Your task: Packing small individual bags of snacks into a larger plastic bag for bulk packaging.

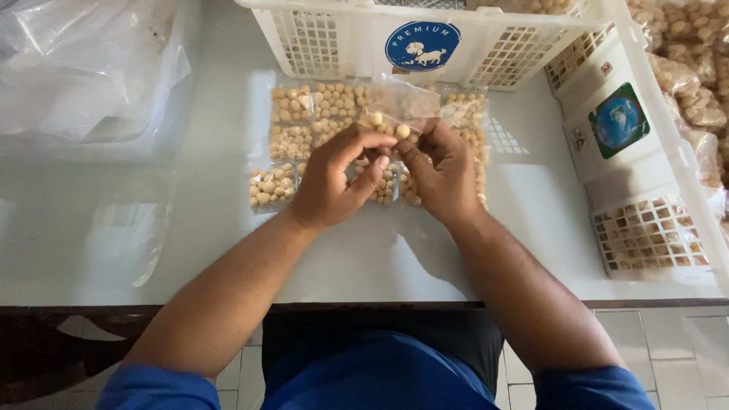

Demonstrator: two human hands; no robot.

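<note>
We sit at a white table [228,250] with a dark front edge. Under it, at 6 o'clock, we see pale floor tiles [668,342] and our blue clothes. At 12 o'clock stands a white basket [334,42] with a wall full of little holes and a round blue sticker. At 3 o'clock lies a second white basket [645,190], and it holds many filled bags [695,61]. At 10 o'clock sits a big heap of clear plastic [83,68].

In the middle of the table, small packs of round tan nuts [292,140] lie flat side by side in rows. Each pack is clear, so the nuts show through.

Our left hand [334,182] and our right hand [440,178] meet just above these packs, at the middle of the view. The fingers [376,140] of both hands pinch one small clear bag [399,102] by its lower edge. The bag stands up toward 12 o'clock. It looks thin and shiny, with just a few tan nuts at the bottom, by our fingertips.
</note>
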